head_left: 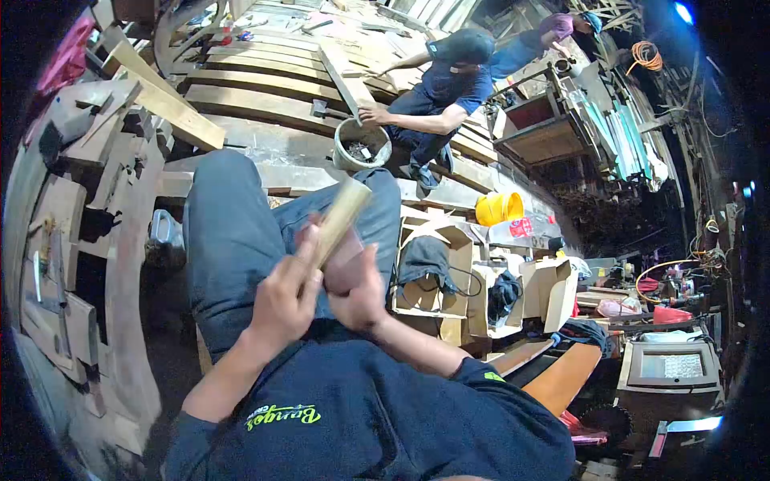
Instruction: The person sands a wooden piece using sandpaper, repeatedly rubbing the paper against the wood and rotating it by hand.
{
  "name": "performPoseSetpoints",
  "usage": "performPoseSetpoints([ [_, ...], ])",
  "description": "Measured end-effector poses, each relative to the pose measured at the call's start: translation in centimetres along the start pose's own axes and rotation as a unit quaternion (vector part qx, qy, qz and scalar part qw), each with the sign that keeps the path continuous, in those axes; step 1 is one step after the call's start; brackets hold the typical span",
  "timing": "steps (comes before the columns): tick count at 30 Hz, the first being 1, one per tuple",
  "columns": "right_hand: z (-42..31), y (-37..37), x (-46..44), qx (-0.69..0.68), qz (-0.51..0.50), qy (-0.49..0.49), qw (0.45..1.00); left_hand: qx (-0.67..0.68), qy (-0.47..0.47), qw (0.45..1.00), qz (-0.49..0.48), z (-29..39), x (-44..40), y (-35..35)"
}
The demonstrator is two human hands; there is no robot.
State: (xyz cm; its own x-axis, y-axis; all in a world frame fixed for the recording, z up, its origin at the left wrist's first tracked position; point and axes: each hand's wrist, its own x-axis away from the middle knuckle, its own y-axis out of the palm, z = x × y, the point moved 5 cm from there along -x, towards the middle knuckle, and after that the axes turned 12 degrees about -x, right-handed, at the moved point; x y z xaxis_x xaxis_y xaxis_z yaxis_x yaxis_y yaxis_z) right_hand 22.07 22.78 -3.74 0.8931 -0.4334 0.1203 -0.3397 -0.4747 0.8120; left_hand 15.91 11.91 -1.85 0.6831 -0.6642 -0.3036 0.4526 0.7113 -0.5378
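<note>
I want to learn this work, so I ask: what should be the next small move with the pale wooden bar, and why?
Probably the right hand should draw the flat reddish-brown piece slowly along the pale, long wooden bar: the left hand holds the bar's lower end, and the piece sits close beside it in the right hand, though blur hides whether they touch.

On your side of the grip you wear a dark navy T-shirt [361,401], its chest print [282,414] in lime-green script with smaller white lettering. Its short right sleeve [475,377] carries a lime-green mark [492,377], while your left hand [282,303] and right hand [359,301] are bare. Plain blue-grey trousers [228,240], creased at the thighs, show beside and beyond the grip.
</note>
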Motion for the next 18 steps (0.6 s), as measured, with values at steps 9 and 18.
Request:
performPoseSetpoints([
  [9, 0.2, 0.8, -0.2, 0.008, 0.004, 0.038, 0.999, 0.009, -0.053, 0.998, -0.04, 0.1, 0.4, -0.2],
  [18, -0.2, 0.2, -0.4, 0.006, -0.005, 0.005, 1.0, -0.006, 0.02, 1.0, 0.01, -0.1, 0.2, 0.2],
])
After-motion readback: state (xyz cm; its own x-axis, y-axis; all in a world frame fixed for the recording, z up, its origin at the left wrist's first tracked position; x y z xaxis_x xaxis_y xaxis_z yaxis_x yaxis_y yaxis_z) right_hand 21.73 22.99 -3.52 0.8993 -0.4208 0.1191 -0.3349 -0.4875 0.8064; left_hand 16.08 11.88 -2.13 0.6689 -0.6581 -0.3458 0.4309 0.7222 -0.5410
